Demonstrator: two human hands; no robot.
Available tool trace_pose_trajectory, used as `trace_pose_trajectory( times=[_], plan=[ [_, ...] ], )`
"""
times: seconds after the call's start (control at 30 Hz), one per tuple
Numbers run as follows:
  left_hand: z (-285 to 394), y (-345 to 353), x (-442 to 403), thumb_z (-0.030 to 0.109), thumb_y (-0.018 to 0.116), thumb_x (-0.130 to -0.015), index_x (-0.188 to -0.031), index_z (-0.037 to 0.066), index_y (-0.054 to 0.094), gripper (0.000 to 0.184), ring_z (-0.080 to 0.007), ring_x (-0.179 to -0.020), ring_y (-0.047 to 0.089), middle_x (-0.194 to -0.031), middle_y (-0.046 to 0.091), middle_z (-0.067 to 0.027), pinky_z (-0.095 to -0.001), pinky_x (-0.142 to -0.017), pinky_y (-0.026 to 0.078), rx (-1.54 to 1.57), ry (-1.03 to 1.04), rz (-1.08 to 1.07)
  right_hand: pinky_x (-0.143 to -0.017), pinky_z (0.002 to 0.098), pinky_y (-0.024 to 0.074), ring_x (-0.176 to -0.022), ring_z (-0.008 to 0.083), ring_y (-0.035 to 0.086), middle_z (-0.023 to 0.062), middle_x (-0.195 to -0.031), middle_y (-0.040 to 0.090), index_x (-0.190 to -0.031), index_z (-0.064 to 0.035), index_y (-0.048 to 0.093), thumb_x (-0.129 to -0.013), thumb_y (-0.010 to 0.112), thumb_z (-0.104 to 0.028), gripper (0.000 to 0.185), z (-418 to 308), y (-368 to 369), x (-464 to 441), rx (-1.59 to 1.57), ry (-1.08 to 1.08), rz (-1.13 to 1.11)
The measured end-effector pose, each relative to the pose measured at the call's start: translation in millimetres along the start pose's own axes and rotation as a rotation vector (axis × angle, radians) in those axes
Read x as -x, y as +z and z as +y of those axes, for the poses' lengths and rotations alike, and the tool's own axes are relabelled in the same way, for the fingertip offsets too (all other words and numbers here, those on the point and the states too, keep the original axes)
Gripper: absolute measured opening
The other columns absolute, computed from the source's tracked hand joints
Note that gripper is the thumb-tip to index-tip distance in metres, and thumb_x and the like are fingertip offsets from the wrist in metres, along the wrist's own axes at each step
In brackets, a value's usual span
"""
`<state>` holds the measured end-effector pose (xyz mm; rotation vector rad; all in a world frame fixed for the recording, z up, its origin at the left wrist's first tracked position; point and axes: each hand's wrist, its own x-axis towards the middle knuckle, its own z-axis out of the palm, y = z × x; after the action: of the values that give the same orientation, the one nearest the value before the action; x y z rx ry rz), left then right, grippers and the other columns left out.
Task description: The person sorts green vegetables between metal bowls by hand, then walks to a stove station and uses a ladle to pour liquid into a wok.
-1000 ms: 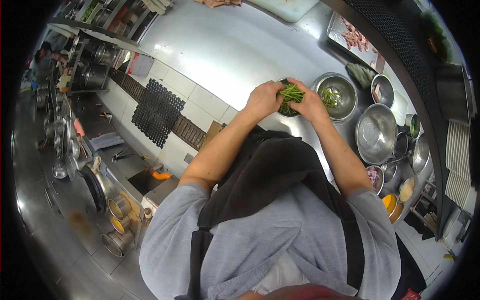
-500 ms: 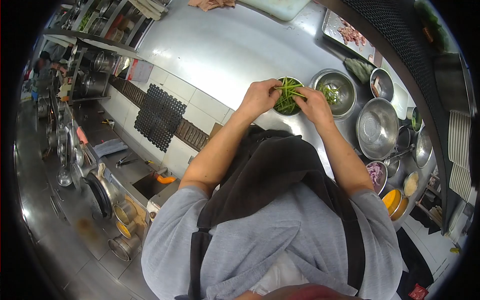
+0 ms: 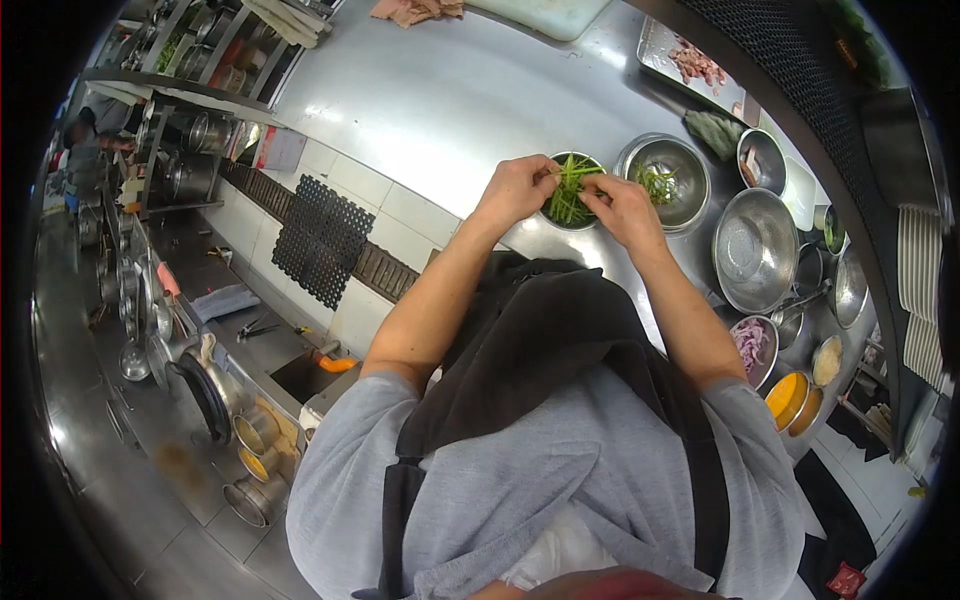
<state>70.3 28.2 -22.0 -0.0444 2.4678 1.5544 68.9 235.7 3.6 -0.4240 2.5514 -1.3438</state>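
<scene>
A round metal bowl (image 3: 547, 217) full of thin green stalks (image 3: 570, 203) stands on the steel counter in front of me. At its left rim my left hand (image 3: 518, 190) is closed in a pinch on a green stalk, mostly hidden by the fingertips. My right hand (image 3: 624, 209) reaches over the right side of the bowl, thumb and finger pinched on a stalk among the greens. Just right of it sits a larger metal bowl (image 3: 688, 195), with a small heap of cut green pieces (image 3: 655, 184) at its left side.
Right of the bowls are a wide metal bowl (image 3: 757, 250), a bowl of sliced purple onion (image 3: 749, 344) and a container of orange liquid (image 3: 787, 398). A tray (image 3: 655, 50) with meat pieces lies at the back right. A cutting board (image 3: 545, 12) is at the far edge.
The stalk that stretched between my two hands no longer spans them. My fingertips sit slightly farther apart, still over the bowl.
</scene>
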Motion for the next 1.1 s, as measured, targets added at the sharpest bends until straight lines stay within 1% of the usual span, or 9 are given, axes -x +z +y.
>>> trace_pose_trajectory(
  times=[0.07, 0.3, 0.4, 0.63, 0.7, 0.83, 0.9, 1.0, 1.1],
  plan=[
    [3, -2, -1, 0.016, 0.065, -0.087, -0.105, 0.001, 0.068, 0.023, -0.0197, -0.068, 0.067, -0.077, 0.069, -0.0132, -0.0315, -0.067, 0.053, -0.003, -0.030, -0.003, -0.071, 0.0406, 0.0516, -0.077, 0.0316, 0.066, 0.0133, -0.092, 0.067, -0.097, -0.0032, 0.069, -0.081, 0.068, -0.010, 0.017, 19, 5, -2, 0.194, -0.118, 0.009],
    [3, -9, -1, 0.012, 0.062, -0.091, -0.104, -0.005, 0.066, 0.021, -0.0122, -0.069, 0.065, -0.082, 0.070, -0.0082, -0.0264, -0.067, 0.051, 0.193, -0.134, -0.015, -0.072, 0.0418, 0.0508, -0.078, 0.0333, 0.064, 0.0123, -0.088, 0.067, -0.094, -0.0044, 0.071, -0.083, 0.067, -0.011, 0.014, 6, 2, 2, 0.135, -0.102, 0.091],
    [-1, -7, -4, 0.011, 0.062, -0.091, -0.104, -0.006, 0.066, 0.021, -0.0124, -0.069, 0.065, -0.083, 0.070, -0.0075, -0.0257, -0.067, 0.050, 0.250, -0.144, -0.019, -0.072, 0.0424, 0.0504, -0.079, 0.0334, 0.064, 0.0127, -0.088, 0.067, -0.094, -0.0045, 0.071, -0.083, 0.066, -0.011, 0.014, 0, 4, 3, 0.098, -0.130, 0.080],
    [0, -5, -4, 0.012, 0.061, -0.092, -0.103, -0.005, 0.066, 0.020, -0.0115, -0.068, 0.065, -0.081, 0.069, -0.0076, -0.0263, -0.066, 0.051, 0.139, -0.149, -0.017, -0.073, 0.0431, 0.0501, -0.081, 0.0345, 0.064, 0.0134, -0.087, 0.066, -0.096, -0.0045, 0.071, -0.084, 0.065, -0.012, 0.015, 7, 9, 1, 0.174, -0.116, 0.054],
    [0, -6, -3, 0.012, 0.063, -0.090, -0.102, -0.001, 0.067, 0.019, -0.0128, -0.067, 0.065, -0.076, 0.069, -0.0091, -0.0284, -0.064, 0.051, -0.055, -0.035, 0.057, -0.073, 0.0432, 0.0499, -0.081, 0.0345, 0.064, 0.0136, -0.086, 0.066, -0.096, -0.0044, 0.071, -0.084, 0.065, -0.012, 0.015, 10, 6, 0, 0.169, -0.119, 0.072],
    [13, -8, 4, 0.014, 0.064, -0.089, -0.100, 0.002, 0.069, 0.017, -0.0157, -0.067, 0.065, -0.074, 0.068, -0.0112, -0.0304, -0.064, 0.052, -0.172, 0.065, 0.070, -0.073, 0.0424, 0.0499, -0.080, 0.0338, 0.064, 0.0139, -0.086, 0.066, -0.096, -0.0037, 0.071, -0.084, 0.065, -0.011, 0.016, 15, -1, 0, 0.176, -0.068, 0.105],
    [18, -7, 7, 0.014, 0.064, -0.086, -0.097, 0.005, 0.070, 0.016, -0.0293, -0.071, 0.068, -0.080, 0.070, -0.0168, -0.0362, -0.068, 0.054, -0.151, 0.011, 0.002, -0.072, 0.0419, 0.0501, -0.080, 0.0335, 0.064, 0.0139, -0.086, 0.066, -0.097, -0.0034, 0.071, -0.084, 0.065, -0.011, 0.016, 15, -3, 3, 0.166, -0.078, 0.123],
    [21, -5, 15, 0.014, 0.066, -0.085, -0.100, 0.003, 0.069, 0.019, -0.0236, -0.070, 0.066, -0.079, 0.069, -0.0148, -0.0333, -0.068, 0.053, -0.176, 0.076, -0.093, -0.072, 0.0411, 0.0502, -0.080, 0.0328, 0.065, 0.0138, -0.084, 0.067, -0.097, -0.0030, 0.071, -0.084, 0.065, -0.010, 0.016, 16, -5, 6, 0.127, -0.045, 0.139],
    [8, -2, 19, 0.012, 0.067, -0.081, -0.100, 0.004, 0.070, 0.021, -0.0279, -0.075, 0.067, -0.083, 0.069, -0.0159, -0.0367, -0.072, 0.053, -0.311, 0.247, -0.247, -0.071, 0.0414, 0.0501, -0.079, 0.0329, 0.065, 0.0136, -0.083, 0.066, -0.097, -0.0033, 0.071, -0.083, 0.066, -0.010, 0.016, 20, -4, 10, 0.142, -0.062, 0.133]
  ],
)
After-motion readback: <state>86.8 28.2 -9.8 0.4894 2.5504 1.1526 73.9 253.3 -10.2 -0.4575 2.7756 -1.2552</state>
